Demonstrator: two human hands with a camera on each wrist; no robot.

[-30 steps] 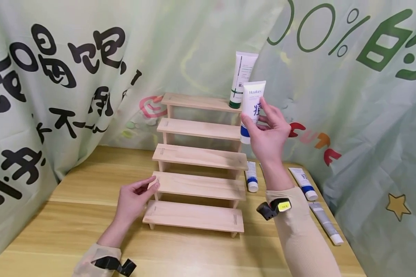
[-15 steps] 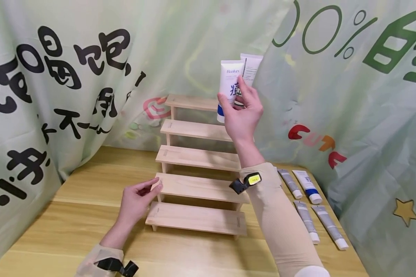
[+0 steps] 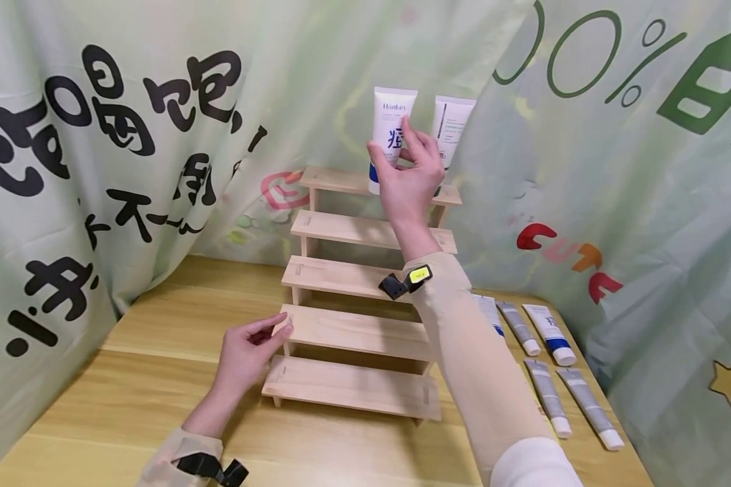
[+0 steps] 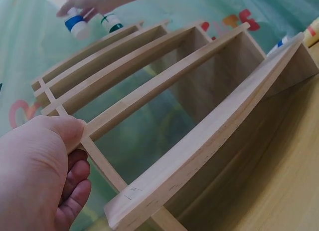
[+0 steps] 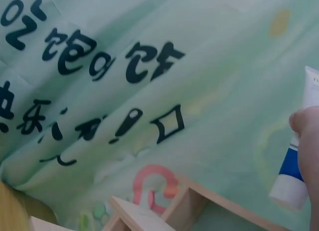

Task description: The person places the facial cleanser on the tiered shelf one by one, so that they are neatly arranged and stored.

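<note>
Green printed curtain (image 3: 317, 88) behind, wood table (image 3: 158, 338) below. Against one second ago, I see right hand (image 3: 413, 176) higher, its held tube (image 3: 390, 128) now left of green-trimmed tube (image 3: 453, 128); pinched at 12 o'clock, above rack. Left hand (image 3: 244, 358), 8 o'clock, grips rack (image 3: 356, 335) as before. Count: one rack, five tiers; one tube held, one standing at 1 o'clock; lying at 4 o'clock, three grey tubes (image 3: 519, 329), two white-blue tubes (image 3: 549, 335), one partly hidden.

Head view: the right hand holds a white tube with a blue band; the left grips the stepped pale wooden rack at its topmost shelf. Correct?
Wrong height: the head view shows the left hand gripping the second-lowest shelf. The right hand does hold the tube.
</note>
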